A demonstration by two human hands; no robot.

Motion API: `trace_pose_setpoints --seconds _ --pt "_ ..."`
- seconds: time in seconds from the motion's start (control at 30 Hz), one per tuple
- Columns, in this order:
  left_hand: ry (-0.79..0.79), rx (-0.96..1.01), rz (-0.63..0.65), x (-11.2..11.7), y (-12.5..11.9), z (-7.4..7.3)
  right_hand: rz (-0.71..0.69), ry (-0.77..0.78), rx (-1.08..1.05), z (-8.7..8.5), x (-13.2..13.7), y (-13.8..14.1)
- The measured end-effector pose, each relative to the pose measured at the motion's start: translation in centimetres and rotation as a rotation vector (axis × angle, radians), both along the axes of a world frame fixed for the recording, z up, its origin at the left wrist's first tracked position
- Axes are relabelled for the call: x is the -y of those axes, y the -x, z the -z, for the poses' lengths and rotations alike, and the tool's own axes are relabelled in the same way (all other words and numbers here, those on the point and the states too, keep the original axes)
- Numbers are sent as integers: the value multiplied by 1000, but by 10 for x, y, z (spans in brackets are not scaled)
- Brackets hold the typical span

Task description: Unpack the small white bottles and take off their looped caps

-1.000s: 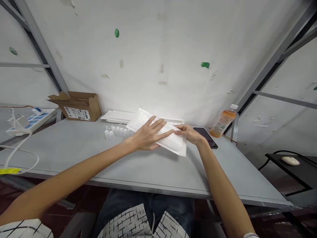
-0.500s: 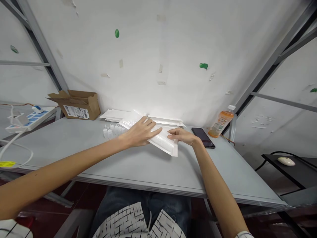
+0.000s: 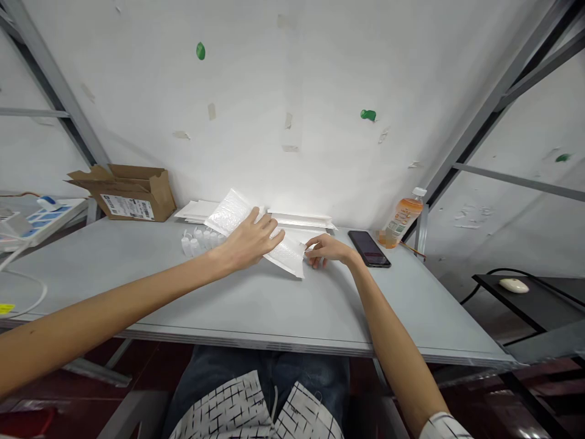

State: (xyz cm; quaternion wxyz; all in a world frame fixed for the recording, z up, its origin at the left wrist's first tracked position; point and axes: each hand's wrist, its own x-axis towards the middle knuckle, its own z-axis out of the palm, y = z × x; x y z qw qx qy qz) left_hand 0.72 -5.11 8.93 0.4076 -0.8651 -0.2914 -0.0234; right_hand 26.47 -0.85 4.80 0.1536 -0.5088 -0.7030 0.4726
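A white bubble mailer point(image 3: 287, 255) is held at a slant above the middle of the table. My left hand point(image 3: 252, 239) grips it across the middle from above, the fingers bent over it. At its right end, my right hand point(image 3: 323, 249) has curled fingers and pinches the mailer's edge. Several small white bottles point(image 3: 197, 239) stand in a group just left of the mailer, partly covered by it. Behind it lie more flat white mailers point(image 3: 301, 221) in a stack, with others point(image 3: 197, 210) further left.
An open cardboard box point(image 3: 132, 194) with a label stands at the back left, near a power strip point(image 3: 48, 221). On the right are a black phone point(image 3: 369, 249) and an orange drink bottle point(image 3: 402, 219). A white mouse point(image 3: 514, 285) rests on a black side shelf point(image 3: 543, 299).
The mailer has turned a little and moved slightly left with my left hand. My right hand's fingers have shifted from its face to its right end. The view has shifted slightly.
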Motion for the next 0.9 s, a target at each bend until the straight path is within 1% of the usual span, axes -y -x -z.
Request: trace_pose_setpoints --seconds 0.07,0.37,0.5,0.67,0.8,0.9 --pt "-15 7 5 -2 -1 -2 22 5 16 1 0 1" --pt "-73 9 3 0 -4 -5 33 26 38 7 -7 -5" --pt "-76 24 10 -7 -5 -9 25 25 34 9 -9 -7" --pt "-24 96 50 -22 -4 -12 33 23 46 5 -6 -8" --pt "-95 11 4 -26 -4 -11 38 48 36 -1 -3 -9" --pt "-100 4 3 -24 -6 -12 -14 81 19 -3 -1 -10"
